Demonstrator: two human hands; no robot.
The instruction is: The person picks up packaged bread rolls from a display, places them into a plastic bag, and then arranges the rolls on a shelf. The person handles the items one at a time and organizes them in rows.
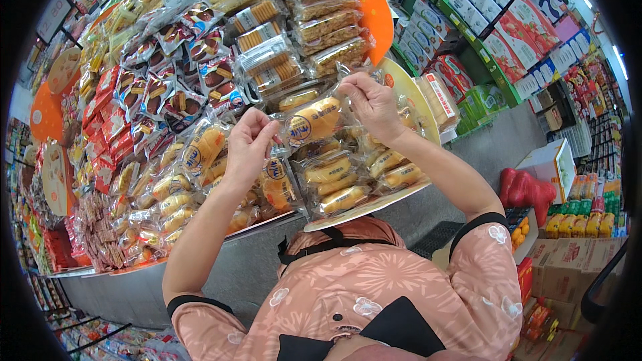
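Observation:
A bread roll in a clear printed wrapper [317,119] is stretched between my two hands over the display. My left hand [251,143] pinches the left end of its wrapper between thumb and fingertips. At the other end, my right hand [372,104] grips the wrapper near its upper corner. Below it, stacks of wrapped rolls [328,173] lie in a section with a cream curved rim [371,205]. One printed roll [276,183] stands tilted just under my left hand, and another [204,148] lies to the left of it.
Wrapped chocolate-coloured cakes [205,47], biscuit packs [271,57] and red packets [106,130] fill the display's far and left parts. An orange divider [373,15] rises at the back. Green shelving [494,67] stands beyond the aisle; cardboard cartons [567,265] are at the right.

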